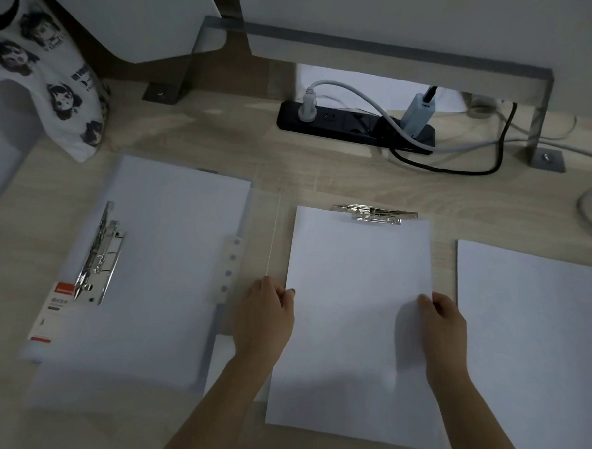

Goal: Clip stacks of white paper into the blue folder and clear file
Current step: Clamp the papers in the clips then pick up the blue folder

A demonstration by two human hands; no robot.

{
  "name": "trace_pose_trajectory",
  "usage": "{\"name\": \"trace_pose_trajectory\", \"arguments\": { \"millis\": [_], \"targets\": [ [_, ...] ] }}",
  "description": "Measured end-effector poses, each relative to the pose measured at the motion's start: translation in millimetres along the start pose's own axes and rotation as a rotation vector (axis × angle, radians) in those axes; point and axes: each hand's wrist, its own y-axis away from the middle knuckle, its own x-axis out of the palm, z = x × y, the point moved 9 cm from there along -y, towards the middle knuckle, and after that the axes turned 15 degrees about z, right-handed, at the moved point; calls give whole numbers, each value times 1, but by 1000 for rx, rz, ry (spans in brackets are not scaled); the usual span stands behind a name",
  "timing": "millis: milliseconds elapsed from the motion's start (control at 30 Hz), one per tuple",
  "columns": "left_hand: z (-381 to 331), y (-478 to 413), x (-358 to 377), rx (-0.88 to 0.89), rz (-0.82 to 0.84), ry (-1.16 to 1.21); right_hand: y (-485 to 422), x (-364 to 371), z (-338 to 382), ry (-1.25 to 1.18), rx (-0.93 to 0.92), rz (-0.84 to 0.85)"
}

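Risk first: the paper stack (354, 307) is lying with its far edge at, or just under, the metal clip (376, 214) of the clear file (272, 225). I cannot tell whether the clip is biting yet. If the sheets are fanning or sitting skewed when it closes, they are likely getting clamped crooked, or the bottom sheets are slipping free. The file looks slick, so it may be sliding on the tabletop (214, 139) under a push.

Left hand (263, 315) is pinching the stack's left edge, fingers curled. Right hand (442, 323) is gripping the right edge, thumb on top. The hands are well apart, one on each side.

Just beside, right: a second loose stack (533, 332) is waiting.

Left, further out: the folder (149, 335) is lying open, with its lever clip (99, 255) along the left side.

Beyond: power strip (351, 125) with cables, printed bag (61, 89).
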Motion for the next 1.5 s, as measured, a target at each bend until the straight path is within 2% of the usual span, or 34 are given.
{"name": "trace_pose_trajectory", "arguments": {
  "millis": [467, 967, 1200, 1267, 1400, 1500],
  "targets": [
    [2, -1, -3, -14, 23, 17, 1, 6, 1, -2, -23, 63],
    [-1, -2, -3, -19, 55, -45, -5, 5, -4, 64, 8, 37],
    [-8, -1, -6, -3, 46, -173, -3, 3, 6, 122, -55, -33],
    [-15, 1, -9, 74, -13, -244, 1, 5, 13, 206, -85, -89],
    [-38, 4, 9, 499, -79, -510, 8, 6, 26, 483, -143, -198],
    [-38, 2, 25, 630, -12, -673, 5, 13, 39, 582, -228, -95]
  ]
}}
